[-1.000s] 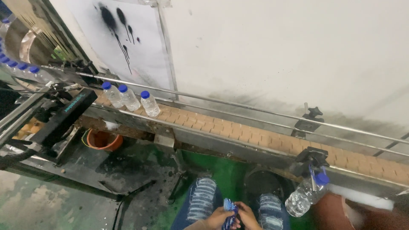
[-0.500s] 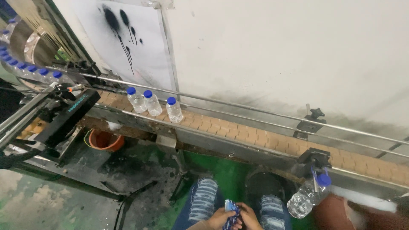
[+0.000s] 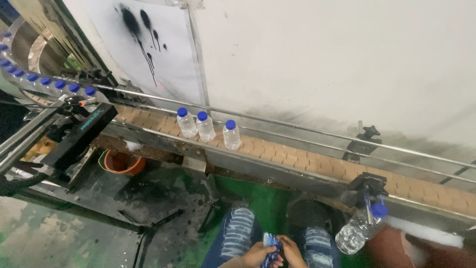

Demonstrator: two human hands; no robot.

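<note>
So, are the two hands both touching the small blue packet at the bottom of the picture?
Touching. The head view shows the left hand and the right hand closed around the blue packet from either side, fingers on it, above the lap.

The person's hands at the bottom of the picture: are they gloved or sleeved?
Both the left hand and the right hand are bare, with no gloves or rings visible. No sleeve shows at the wrists. Below them, the knees wear faded, ripped blue jeans.
</note>
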